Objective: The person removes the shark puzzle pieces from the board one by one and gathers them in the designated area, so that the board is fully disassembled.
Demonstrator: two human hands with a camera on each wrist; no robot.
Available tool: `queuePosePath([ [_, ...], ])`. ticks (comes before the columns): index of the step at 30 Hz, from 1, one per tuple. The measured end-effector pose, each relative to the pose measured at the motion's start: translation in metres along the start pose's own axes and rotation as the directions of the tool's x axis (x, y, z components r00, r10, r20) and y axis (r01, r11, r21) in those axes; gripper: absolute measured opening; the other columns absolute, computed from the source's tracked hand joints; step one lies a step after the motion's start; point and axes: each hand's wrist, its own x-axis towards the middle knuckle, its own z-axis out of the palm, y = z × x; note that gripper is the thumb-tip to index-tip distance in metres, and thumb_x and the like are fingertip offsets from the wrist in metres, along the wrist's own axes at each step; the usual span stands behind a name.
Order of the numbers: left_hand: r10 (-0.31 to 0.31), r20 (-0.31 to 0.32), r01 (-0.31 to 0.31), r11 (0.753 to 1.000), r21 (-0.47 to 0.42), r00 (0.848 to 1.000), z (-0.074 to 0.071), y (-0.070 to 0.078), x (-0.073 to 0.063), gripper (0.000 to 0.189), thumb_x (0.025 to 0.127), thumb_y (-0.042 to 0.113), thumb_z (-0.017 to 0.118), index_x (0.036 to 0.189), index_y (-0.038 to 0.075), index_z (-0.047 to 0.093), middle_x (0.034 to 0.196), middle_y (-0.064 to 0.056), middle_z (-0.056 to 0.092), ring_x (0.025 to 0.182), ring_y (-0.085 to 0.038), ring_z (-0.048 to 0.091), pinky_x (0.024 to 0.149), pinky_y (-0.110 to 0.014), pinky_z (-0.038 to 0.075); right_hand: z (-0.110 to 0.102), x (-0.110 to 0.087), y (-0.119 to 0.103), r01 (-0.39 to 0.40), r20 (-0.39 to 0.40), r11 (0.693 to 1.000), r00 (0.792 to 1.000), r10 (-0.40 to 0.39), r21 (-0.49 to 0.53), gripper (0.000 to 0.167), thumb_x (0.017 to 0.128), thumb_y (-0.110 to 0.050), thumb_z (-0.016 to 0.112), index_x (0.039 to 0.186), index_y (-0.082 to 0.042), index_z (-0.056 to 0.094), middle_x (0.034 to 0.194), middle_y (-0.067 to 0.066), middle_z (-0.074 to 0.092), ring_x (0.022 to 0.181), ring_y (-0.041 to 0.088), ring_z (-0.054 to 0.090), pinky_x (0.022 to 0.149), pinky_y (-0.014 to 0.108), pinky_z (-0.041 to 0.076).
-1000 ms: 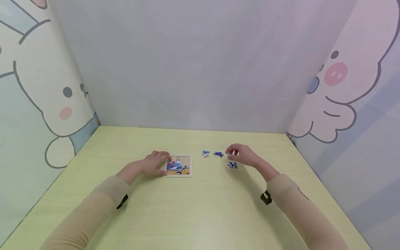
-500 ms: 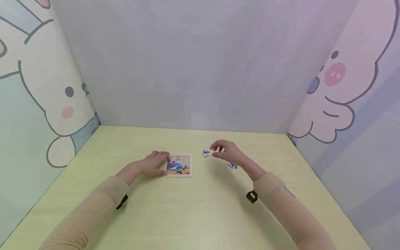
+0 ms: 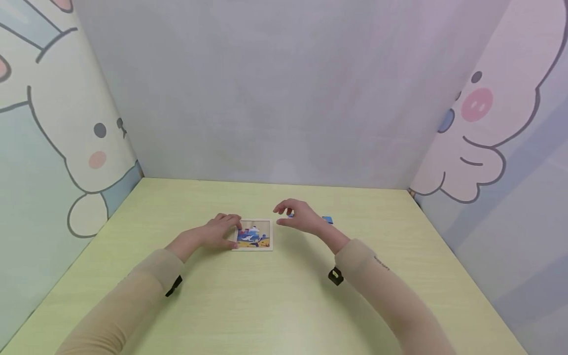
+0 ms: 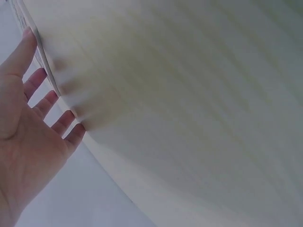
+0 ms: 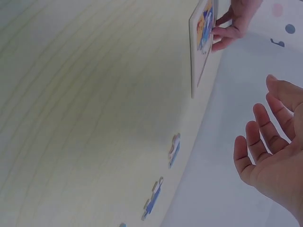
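A wooden jigsaw tray (image 3: 252, 250) with a light rim, partly filled with a blue and yellow sea picture, lies flat on the table. My left hand (image 3: 217, 231) rests on the tray's left side, its thumb near the front corner and its fingers spread along the edge. Just right of the tray, my right hand (image 3: 299, 217) hovers above the table, fingers loosely bent and thumb apart. Nothing shows between its fingers in the right wrist view. Beneath it, that view has a jigsaw piece (image 5: 174, 150) and a bluer jigsaw piece (image 5: 152, 201) lying on the table.
Another blue puzzle piece (image 3: 328, 220) lies behind my right wrist; my right arm covers the spot near it. The pale wooden table (image 3: 266, 301) meets a grey curtain (image 3: 275, 98) at its back edge. Cartoon panels stand at both sides.
My right hand has moved left from the far puzzle pieces, over the others, toward the tray. The left hand and the tray have stayed in place.
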Motion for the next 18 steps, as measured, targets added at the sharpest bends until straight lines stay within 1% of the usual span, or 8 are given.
queuePosePath([
  [3, 0.001, 0.000, -0.001, 1.000, -0.009, 1.000, -0.001, -0.001, 0.001, 0.045, 0.085, 0.038, 0.069, 0.121, 0.018, 0.052, 0.151, -0.016, 0.030, 0.136, -0.044, 0.022, 0.108, -0.063, 0.020, 0.009, 0.008, 0.000, 0.012, 0.024, 1.000, 1.000, -0.011, -0.018, 0.034, 0.084, -0.018, 0.072, 0.115, -0.008, 0.064, 0.110, 0.013, 0.063, 0.096, 0.029, 0.056, 0.077, 0.031, 0.046],
  [6, -0.003, 0.003, 0.003, 1.000, -0.008, 1.000, 0.000, -0.001, 0.002, 0.044, 0.085, 0.039, 0.069, 0.121, 0.019, 0.053, 0.151, -0.015, 0.031, 0.136, -0.043, 0.023, 0.108, -0.063, 0.021, 0.017, 0.013, 0.001, 0.014, 0.043, 0.999, 0.999, -0.013, -0.031, 0.034, 0.084, -0.017, 0.072, 0.117, -0.011, 0.064, 0.111, 0.011, 0.063, 0.098, 0.025, 0.056, 0.080, 0.033, 0.046],
  [9, -0.007, 0.005, 0.007, 1.000, -0.004, 1.000, 0.000, -0.002, 0.003, 0.044, 0.085, 0.041, 0.068, 0.120, 0.020, 0.053, 0.151, -0.014, 0.031, 0.136, -0.043, 0.023, 0.107, -0.063, 0.021, 0.023, 0.018, 0.002, 0.007, 0.064, 0.999, 0.998, -0.005, -0.034, 0.036, 0.084, -0.019, 0.072, 0.118, -0.013, 0.063, 0.113, 0.009, 0.062, 0.101, 0.024, 0.055, 0.084, 0.035, 0.046],
  [12, -0.006, 0.005, 0.006, 1.000, -0.002, 1.000, 0.001, -0.003, 0.003, 0.044, 0.084, 0.041, 0.068, 0.120, 0.020, 0.053, 0.150, -0.014, 0.031, 0.136, -0.043, 0.024, 0.107, -0.063, 0.022, 0.028, 0.022, 0.002, -0.008, 0.091, 1.000, 0.996, 0.009, -0.015, 0.038, 0.084, -0.020, 0.072, 0.120, -0.014, 0.063, 0.118, 0.008, 0.061, 0.106, 0.025, 0.054, 0.087, 0.037, 0.046],
  [16, -0.003, 0.005, 0.003, 1.000, -0.005, 1.000, 0.000, -0.003, 0.004, 0.044, 0.084, 0.042, 0.068, 0.120, 0.020, 0.053, 0.150, -0.015, 0.031, 0.136, -0.043, 0.024, 0.106, -0.064, 0.021, 0.035, 0.028, 0.003, -0.006, 0.139, 1.000, 0.990, 0.006, 0.005, 0.040, 0.084, -0.020, 0.072, 0.123, -0.016, 0.061, 0.122, 0.005, 0.059, 0.111, 0.024, 0.051, 0.091, 0.039, 0.045],
  [18, -0.001, 0.006, 0.001, 1.000, -0.007, 1.000, -0.001, -0.003, 0.004, 0.044, 0.084, 0.042, 0.068, 0.119, 0.020, 0.053, 0.150, -0.015, 0.031, 0.136, -0.043, 0.024, 0.106, -0.064, 0.021, 0.038, 0.031, 0.003, -0.008, 0.167, 1.000, 0.986, 0.008, -0.002, 0.040, 0.084, -0.021, 0.072, 0.123, -0.017, 0.061, 0.123, 0.003, 0.058, 0.113, 0.023, 0.051, 0.094, 0.039, 0.044],
])
